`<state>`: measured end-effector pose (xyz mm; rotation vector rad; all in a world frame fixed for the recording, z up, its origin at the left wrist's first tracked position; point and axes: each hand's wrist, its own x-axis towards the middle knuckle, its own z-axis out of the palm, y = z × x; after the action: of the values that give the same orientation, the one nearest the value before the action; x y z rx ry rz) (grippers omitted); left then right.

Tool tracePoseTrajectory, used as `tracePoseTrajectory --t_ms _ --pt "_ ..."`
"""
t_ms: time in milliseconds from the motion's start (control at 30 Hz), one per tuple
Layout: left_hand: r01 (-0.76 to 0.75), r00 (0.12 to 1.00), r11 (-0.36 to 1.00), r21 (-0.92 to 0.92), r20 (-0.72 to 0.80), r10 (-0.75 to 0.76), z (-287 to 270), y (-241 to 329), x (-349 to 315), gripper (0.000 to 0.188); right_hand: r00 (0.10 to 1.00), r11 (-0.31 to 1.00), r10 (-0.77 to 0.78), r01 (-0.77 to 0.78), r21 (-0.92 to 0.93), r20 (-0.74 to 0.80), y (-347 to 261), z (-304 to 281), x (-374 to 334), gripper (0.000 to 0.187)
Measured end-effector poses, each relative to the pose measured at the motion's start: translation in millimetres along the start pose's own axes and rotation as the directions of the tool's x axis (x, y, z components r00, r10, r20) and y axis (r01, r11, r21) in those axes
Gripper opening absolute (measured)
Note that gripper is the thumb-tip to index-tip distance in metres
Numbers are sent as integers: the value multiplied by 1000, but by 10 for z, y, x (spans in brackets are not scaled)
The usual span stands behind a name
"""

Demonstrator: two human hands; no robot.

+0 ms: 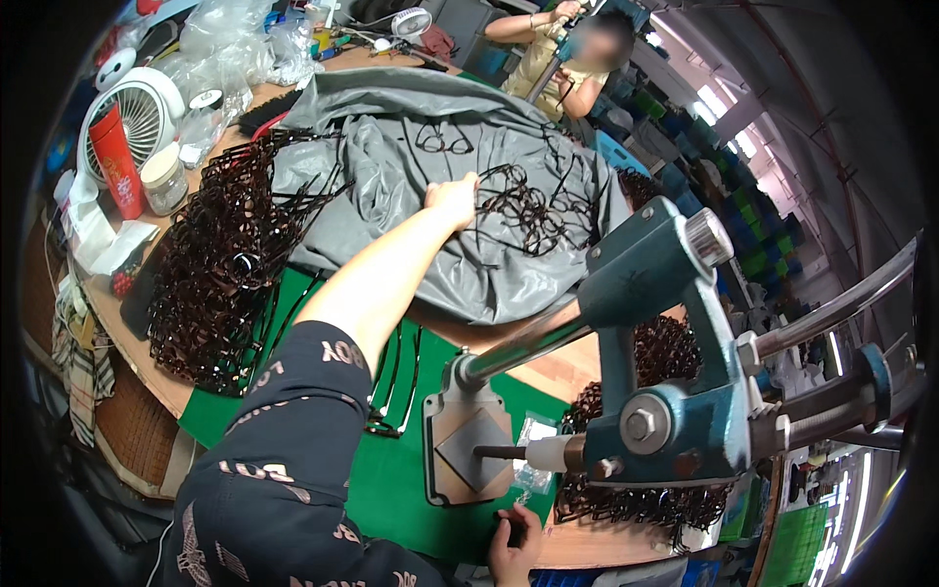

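Beyond the teal press (665,391), the left hand (453,199) reached over the grey sheet (411,176), fingers curled onto dark eyeglass frames (528,210) lying tangled, pointing every way. Below the press, the right hand (514,543) pinched something small and dark. Far left of it stood a red cylindrical package (117,161) upright on the surface (147,362)

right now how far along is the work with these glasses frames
Possibly done: a frame pile lies beside the press. In hand: the left hand reaches the loose frames on the grey sheet; the right hand rests by the green mat. Left: the big heap.
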<state>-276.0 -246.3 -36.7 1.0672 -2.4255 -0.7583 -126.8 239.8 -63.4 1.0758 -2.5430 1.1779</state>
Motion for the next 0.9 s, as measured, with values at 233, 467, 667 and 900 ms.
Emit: tracePoseTrajectory --t_ms 233,467,667,900 --pt "-172 857 964 -203 451 248 -1201 642 -636 37 992 968 120 -127 217 44 202 101 -144 21" --pt "-591 695 798 117 576 430 -1242 384 -1308 48 997 976 64 -69 206 30 162 84 -142 19" --pt "-751 634 588 300 81 769 -381 -93 -1073 37 986 925 168 -152 347 -15 187 109 -131 19" --pt "-370 926 661 -653 -198 323 -1099 317 -1218 20 912 778 387 -403 482 139 377 -161 -55 17"
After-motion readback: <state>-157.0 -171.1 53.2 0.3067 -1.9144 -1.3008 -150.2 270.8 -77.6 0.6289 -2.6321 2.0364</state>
